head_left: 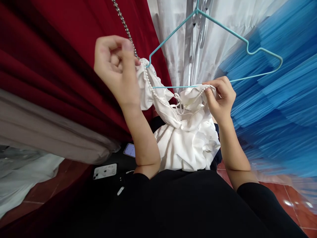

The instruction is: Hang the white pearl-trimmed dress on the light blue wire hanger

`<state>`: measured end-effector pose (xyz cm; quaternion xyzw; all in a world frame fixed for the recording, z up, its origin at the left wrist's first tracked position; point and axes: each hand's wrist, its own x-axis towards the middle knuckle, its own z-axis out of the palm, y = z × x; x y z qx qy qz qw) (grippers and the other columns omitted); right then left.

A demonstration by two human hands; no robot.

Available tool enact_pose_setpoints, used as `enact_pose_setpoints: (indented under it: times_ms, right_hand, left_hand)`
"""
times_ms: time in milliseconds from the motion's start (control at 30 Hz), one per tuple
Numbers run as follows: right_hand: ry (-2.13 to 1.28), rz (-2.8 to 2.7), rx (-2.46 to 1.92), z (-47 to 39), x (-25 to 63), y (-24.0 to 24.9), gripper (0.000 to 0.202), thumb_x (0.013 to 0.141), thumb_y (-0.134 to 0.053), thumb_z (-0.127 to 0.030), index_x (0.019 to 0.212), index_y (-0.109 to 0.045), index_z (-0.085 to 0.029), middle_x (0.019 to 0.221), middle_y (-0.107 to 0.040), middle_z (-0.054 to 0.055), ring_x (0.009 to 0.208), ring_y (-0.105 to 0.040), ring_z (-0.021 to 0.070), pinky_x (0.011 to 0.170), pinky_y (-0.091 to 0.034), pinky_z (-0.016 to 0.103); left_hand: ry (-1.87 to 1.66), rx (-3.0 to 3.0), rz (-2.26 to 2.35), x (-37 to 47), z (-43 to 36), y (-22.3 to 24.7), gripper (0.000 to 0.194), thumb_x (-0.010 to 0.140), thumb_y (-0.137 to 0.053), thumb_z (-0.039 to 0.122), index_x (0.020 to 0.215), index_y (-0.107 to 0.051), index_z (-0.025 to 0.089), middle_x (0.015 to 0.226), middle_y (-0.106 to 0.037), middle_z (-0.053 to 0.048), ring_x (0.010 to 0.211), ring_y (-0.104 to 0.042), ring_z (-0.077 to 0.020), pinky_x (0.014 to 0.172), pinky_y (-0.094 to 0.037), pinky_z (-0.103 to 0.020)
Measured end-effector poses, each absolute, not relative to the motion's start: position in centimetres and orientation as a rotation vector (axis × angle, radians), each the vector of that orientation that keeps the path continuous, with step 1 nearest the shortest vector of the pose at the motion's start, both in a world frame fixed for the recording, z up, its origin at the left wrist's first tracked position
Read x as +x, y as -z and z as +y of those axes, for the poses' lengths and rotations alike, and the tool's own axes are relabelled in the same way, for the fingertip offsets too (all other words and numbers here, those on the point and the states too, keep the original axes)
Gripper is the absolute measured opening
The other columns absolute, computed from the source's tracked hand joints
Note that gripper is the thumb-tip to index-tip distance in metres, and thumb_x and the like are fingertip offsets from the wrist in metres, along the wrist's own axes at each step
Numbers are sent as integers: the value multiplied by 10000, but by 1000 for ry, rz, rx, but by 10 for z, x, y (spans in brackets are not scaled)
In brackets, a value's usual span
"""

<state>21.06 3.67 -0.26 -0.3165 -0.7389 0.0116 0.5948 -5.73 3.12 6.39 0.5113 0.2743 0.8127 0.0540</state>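
A white dress (184,145) with pearl beading along its neckline hangs in front of me. Its left shoulder sits on one end of a light blue hanger (173,31), whose other end sticks out bare to the right. My right hand (221,97) pinches the beaded edge of the dress between thumb and fingers. My left hand (117,67) is closed beside the left shoulder of the dress, slightly blurred; what its curled fingers hold, if anything, is hidden. Thin white ties (179,102) dangle at the neck opening.
A metal chain (122,19) hangs just behind my left hand. Red curtain (74,59) fills the left, and blue tulle (279,99) the right. Two phones (105,171) lie on a dark surface at lower left. White fabric (170,36) and metal poles stand behind the hanger.
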Motion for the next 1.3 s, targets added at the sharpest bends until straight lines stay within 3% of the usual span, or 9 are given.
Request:
enact_pose_setpoints:
  times_ms: [200,333,467,567,667,767,867,1100,1300]
  right_hand:
    - [-32,-1711,-771,35,209,4,169,1039,-600,-385,1059,-730,-278,972,-683,-14,914,-684,157,834,-600,395]
    - [-36,-1727,-821,35,207,5,171,1034,-601,-391,1077,-733,-290,993,-684,-12,913,-693,159,846,-616,395]
    - [-40,-1742,-781,35,206,5,201,1037,-571,-363,1160,-724,-320,1059,-673,-1,1011,-694,185,946,-613,448]
    - [6,-1682,-713,34,212,6,276,1035,-518,-295,1227,-714,-333,1189,-639,31,1170,-654,234,1036,-572,513]
    - [143,-1424,-768,38,235,7,336,957,-565,-162,1217,-724,-303,1277,-585,87,1164,-613,253,840,-580,409]
    - [310,-1080,-762,50,273,1,420,789,-603,14,1071,-727,-270,1107,-588,77,920,-583,190,541,-372,297]
    - [293,-1056,-761,60,302,-20,424,690,-589,108,868,-671,-269,892,-579,7,674,-465,121,490,-258,290]
    - [136,-1239,-683,69,283,-86,317,661,-579,101,700,-645,-206,746,-566,6,652,-440,90,519,-260,282]
    - [-42,-1612,-742,62,249,-97,267,744,-669,63,863,-724,-170,909,-735,11,735,-631,99,580,-427,250]
  left_hand:
    - [-1777,1244,1053,-40,-16,-27,507,1074,-476,456,779,-724,126,624,-723,-68,455,-644,-118,402,-402,-210]
    - [-1529,1132,941,-10,-8,-6,429,1028,-547,561,1108,-713,173,1120,-802,-124,999,-797,-212,825,-631,-269]
    - [-1777,955,613,21,11,-1,282,1081,-398,430,1065,-592,224,1238,-746,-85,1322,-679,-215,1114,-550,-361]
    - [-1883,937,624,31,9,-1,210,1050,-471,420,954,-514,238,979,-717,-47,1209,-725,-209,985,-584,-308]
    - [-1936,958,658,27,0,-3,250,1009,-561,469,915,-490,249,848,-643,-23,1039,-751,-200,783,-583,-259]
    - [-1930,964,604,17,-4,-7,232,987,-607,430,879,-503,253,792,-583,-16,938,-732,-196,658,-554,-254]
    - [-1893,951,579,10,-4,-10,191,984,-608,374,867,-517,253,776,-527,-12,919,-716,-194,604,-530,-249]
    - [-1915,1052,771,9,-3,-7,302,942,-635,534,894,-488,274,827,-580,-43,974,-726,-246,573,-520,-275]
    - [-1914,1083,784,11,-2,-5,350,959,-595,585,919,-454,267,832,-566,-27,1001,-731,-229,604,-560,-247]
